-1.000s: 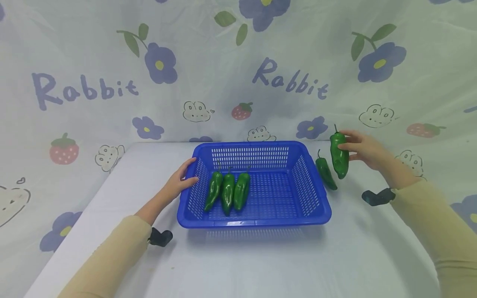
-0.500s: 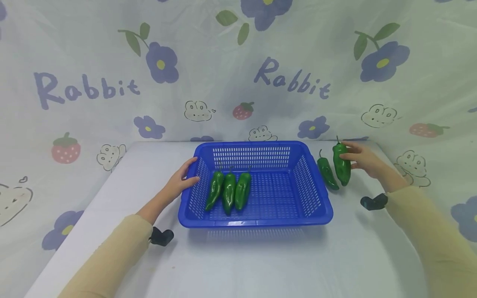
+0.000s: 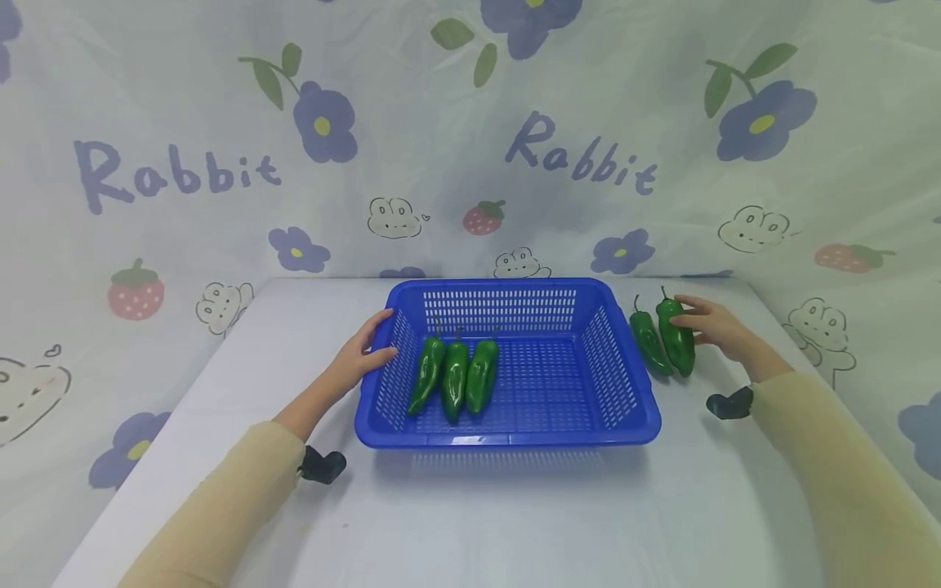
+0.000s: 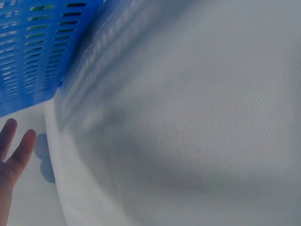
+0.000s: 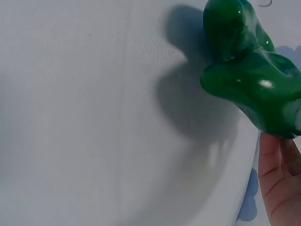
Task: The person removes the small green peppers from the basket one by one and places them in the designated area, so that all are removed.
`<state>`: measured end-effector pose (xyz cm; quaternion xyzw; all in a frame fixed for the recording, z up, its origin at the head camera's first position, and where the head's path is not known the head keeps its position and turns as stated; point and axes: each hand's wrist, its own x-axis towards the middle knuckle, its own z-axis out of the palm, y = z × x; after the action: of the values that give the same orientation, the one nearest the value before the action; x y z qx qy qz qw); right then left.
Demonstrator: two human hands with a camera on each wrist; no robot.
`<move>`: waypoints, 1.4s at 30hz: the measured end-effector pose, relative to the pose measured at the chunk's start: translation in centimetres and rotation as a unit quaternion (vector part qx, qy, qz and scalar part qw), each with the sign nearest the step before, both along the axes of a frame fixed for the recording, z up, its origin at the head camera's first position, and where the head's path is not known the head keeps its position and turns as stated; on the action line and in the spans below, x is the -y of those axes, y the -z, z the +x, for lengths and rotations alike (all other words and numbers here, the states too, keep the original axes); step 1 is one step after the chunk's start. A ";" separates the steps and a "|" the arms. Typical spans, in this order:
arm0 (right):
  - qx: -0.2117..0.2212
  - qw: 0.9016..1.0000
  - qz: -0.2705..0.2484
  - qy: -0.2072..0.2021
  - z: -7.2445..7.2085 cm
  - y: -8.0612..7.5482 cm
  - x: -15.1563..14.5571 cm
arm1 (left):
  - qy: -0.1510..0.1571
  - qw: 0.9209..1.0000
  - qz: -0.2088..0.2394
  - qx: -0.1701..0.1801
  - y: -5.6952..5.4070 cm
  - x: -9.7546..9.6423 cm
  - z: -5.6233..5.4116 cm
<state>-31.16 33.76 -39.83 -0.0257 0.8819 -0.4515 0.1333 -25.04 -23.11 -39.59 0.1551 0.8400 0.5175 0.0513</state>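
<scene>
A blue plastic basket (image 3: 507,439) stands on the table with three green chili peppers (image 3: 454,380) lying side by side in its left half. My left hand (image 3: 356,353) rests on the basket's left rim, fingers fairly straight; the left wrist view shows two extended fingers (image 4: 19,155) near the basket wall. Right of the basket, my right hand (image 3: 716,325) holds a green chili pepper (image 3: 676,339) between thumb and fingers, close over the table. Another green chili pepper (image 3: 648,343) lies just left of it, near the basket's right wall. In the right wrist view the held pepper overlaps that one.
A white cloth covers the table (image 3: 515,523). Behind it hangs a pale curtain (image 3: 441,147) printed with flowers, rabbits and strawberries. A dark wrist device (image 3: 323,465) sticks out at the left sleeve, and another dark device (image 3: 729,403) at the right sleeve.
My right hand has lowered the held pepper toward the table, beside the pepper lying there. The left hand has stayed at the basket's left rim.
</scene>
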 end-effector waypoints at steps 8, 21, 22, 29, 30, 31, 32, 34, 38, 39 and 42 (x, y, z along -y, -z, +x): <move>0.008 1.000 0.011 0.009 0.0 0.5 0.4 | 0.000 1.000 0.004 0.001 0.0 -0.1 0.0; 0.034 0.999 0.031 0.005 -0.1 1.8 0.2 | 0.001 1.000 -0.001 -0.005 0.0 -0.2 0.1; 0.034 0.999 0.034 0.001 -0.1 1.8 0.1 | 0.001 1.000 0.000 -0.005 0.0 -0.2 0.1; 0.033 0.999 0.036 -0.001 -0.1 2.0 0.3 | 0.000 1.000 0.006 -0.001 0.0 -0.2 0.1; 0.035 0.999 0.035 0.003 -0.1 1.9 0.4 | 0.001 1.000 0.007 -0.001 0.0 -0.2 0.1; 0.037 0.999 0.034 0.005 -0.1 1.9 0.4 | 0.001 1.000 0.008 -0.001 0.0 -0.2 0.0; 0.039 0.999 0.034 0.008 -0.2 1.9 0.5 | 0.001 1.000 0.008 -0.001 0.0 -0.2 0.0; 0.041 0.998 0.035 0.011 -0.2 1.8 0.5 | 0.002 1.000 0.006 -0.002 0.0 -0.1 0.0; 0.034 0.999 0.036 0.014 -0.4 1.9 0.4 | 0.001 1.000 0.003 -0.001 0.0 -0.1 0.1; 0.031 0.999 0.037 0.014 -0.5 1.8 0.4 | 0.001 1.000 0.003 -0.001 0.0 -0.1 0.1; 0.019 0.999 0.030 0.015 -0.5 1.5 0.3 | 0.001 1.000 0.002 -0.002 -0.1 -0.1 0.1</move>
<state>-31.68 33.46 -41.31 0.0003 0.8928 -0.4269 0.1438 -24.89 -22.97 -39.51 0.1567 0.8389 0.5189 0.0500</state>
